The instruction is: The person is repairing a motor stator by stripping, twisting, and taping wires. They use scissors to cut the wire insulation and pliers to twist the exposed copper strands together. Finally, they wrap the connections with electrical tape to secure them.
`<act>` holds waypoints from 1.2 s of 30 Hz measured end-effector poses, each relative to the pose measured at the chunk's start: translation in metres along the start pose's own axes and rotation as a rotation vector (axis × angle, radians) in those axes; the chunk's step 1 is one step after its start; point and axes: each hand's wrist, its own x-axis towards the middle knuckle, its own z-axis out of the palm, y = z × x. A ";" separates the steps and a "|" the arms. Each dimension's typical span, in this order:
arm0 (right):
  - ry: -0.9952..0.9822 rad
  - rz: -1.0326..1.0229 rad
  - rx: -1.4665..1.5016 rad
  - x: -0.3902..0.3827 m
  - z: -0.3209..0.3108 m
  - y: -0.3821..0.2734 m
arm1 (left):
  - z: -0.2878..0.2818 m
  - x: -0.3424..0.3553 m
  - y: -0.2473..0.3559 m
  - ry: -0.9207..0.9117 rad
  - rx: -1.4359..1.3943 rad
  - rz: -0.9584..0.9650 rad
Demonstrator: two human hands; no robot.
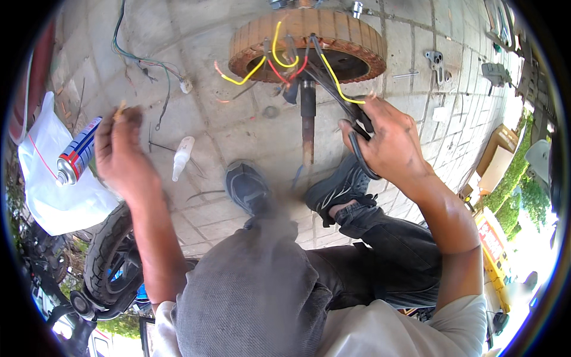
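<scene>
In front of me stands a round, orange-brown motor stator [256, 37] with a metal shaft [307, 128] pointing toward me. Yellow wires [338, 83] and red wires [275, 72] stick out of its face. A thick black cable [333, 89] runs from it into my right hand [389, 140], whose fingers are closed round it; a dark loop hangs below the palm. The tip of one yellow wire lies at those fingertips. Off to the left, my left hand [124, 146], slightly blurred, pinches a small yellowish piece [121, 109], too small to name. Beside it is a spray can [78, 152].
The can lies on a white plastic bag [50, 190]. A small white bottle [183, 156] and a loose wire harness [148, 61] are on the paving. Metal brackets [438, 65] lie at right, and a motorbike wheel [110, 259] stands lower left. My shoes [245, 184] flank the shaft.
</scene>
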 end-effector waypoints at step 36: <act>0.351 -0.230 -0.193 0.015 0.049 0.022 | 0.117 -0.038 -0.021 -0.688 -0.468 -0.636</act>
